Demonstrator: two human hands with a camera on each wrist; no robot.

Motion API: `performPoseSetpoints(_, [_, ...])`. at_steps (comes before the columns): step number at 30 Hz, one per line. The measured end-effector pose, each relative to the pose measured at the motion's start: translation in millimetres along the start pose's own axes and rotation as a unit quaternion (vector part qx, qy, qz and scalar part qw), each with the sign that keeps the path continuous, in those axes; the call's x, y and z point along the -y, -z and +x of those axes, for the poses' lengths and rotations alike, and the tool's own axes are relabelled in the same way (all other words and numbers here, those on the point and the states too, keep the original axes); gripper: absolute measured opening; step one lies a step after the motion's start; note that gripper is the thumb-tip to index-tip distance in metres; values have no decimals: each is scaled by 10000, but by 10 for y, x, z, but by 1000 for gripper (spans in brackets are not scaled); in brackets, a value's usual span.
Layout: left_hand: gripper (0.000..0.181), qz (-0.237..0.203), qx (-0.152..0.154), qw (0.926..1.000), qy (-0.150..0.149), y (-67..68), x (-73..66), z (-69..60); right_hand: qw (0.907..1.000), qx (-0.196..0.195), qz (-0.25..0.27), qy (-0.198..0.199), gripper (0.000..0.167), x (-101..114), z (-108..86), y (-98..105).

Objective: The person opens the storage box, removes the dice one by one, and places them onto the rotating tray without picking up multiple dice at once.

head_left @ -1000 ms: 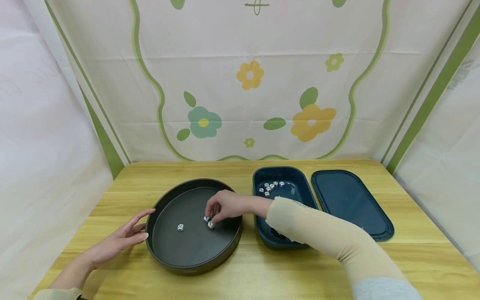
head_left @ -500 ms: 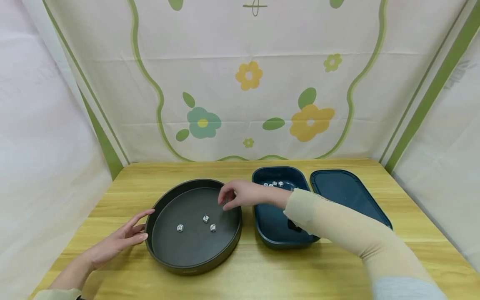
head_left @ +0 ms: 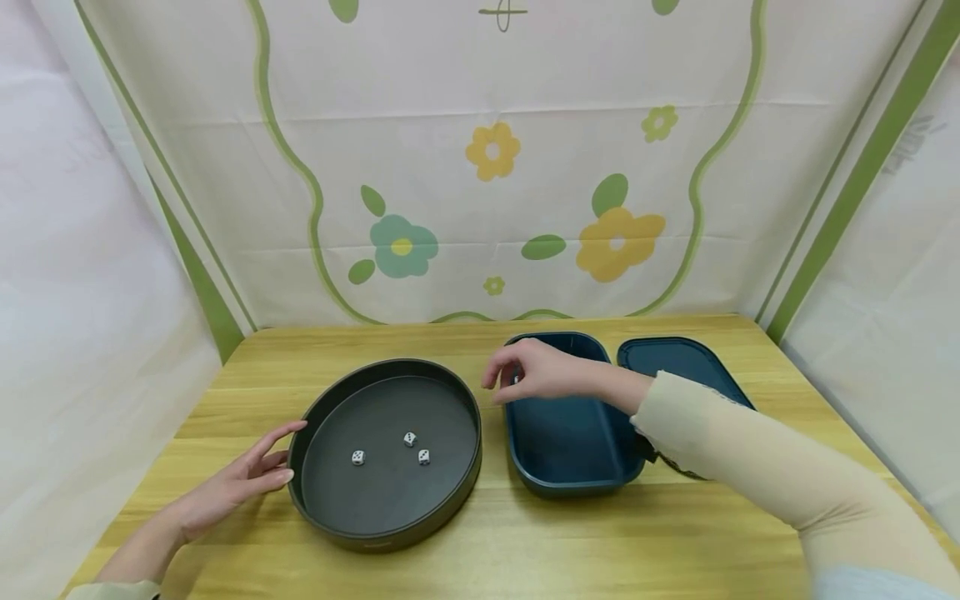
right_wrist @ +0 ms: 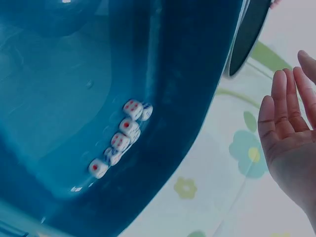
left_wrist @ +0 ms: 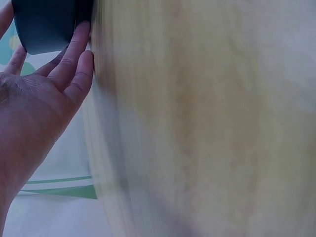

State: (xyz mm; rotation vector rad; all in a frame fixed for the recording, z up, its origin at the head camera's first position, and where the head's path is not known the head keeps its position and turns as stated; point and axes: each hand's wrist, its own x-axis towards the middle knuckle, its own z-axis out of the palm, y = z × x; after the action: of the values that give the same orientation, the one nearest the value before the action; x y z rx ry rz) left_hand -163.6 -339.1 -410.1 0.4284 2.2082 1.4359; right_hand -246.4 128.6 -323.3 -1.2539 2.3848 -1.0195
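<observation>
My left hand (head_left: 234, 492) touches the left rim of the round dark pan (head_left: 375, 533) with its fingertips, thumb and fingers spread. Inside the pan lie three white dice: one at the left (head_left: 358, 457), one near the middle (head_left: 410, 438) and another (head_left: 423, 457) just below it. My right hand (head_left: 543, 369) hovers over the left edge of the blue box (head_left: 573, 487), its fingers bent loosely and nothing seen in them. Several dice (right_wrist: 120, 141) lie along one inner side of that box in the right wrist view; the right hand mostly hides them in the head view.
A dark blue lid (head_left: 675, 358) lies on the wooden table (head_left: 517, 542) to the right of the box, partly behind the right forearm. A flowered cloth (head_left: 420, 167) hangs behind the table, with white cloth at both sides.
My right hand has let go of a die in the pan and moved right, from the pan to above the box. The left hand has stayed at the rim.
</observation>
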Motion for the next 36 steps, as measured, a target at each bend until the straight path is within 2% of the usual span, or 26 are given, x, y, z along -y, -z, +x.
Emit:
performPoseSetpoints(6, [63, 13, 39, 10000, 55, -6, -17, -6, 9986, -290, 176, -400, 17, -97, -247, 155])
performPoseSetpoints(14, [63, -16, 47, 9999, 99, -8, -9, -6, 9932, -547, 281, -989, 20, -346, -573, 302])
performPoseSetpoints(20, [63, 46, 8, 10000, -5, -17, -24, -10, 9890, -688, -249, -1289, 27, -531, -751, 359])
performPoseSetpoints(23, [63, 31, -1, 10000, -35, -7, -26, -13, 9872, -671, -346, -1407, 31, -629, -776, 346])
performPoseSetpoints(26, [63, 1, -29, 10000, 71, 0, -24, -16, 9864, -648, -330, -1472, 35, -736, -764, 308])
performPoseSetpoints(33, [63, -25, 90, 9999, -92, -22, -15, -18, 9836, -559, -505, -1640, 44, -850, -645, 208])
performPoseSetpoints(36, [63, -38, 24, 10000, 37, -19, -6, -19, 9816, -428, -649, -1744, 47, -881, -585, 173])
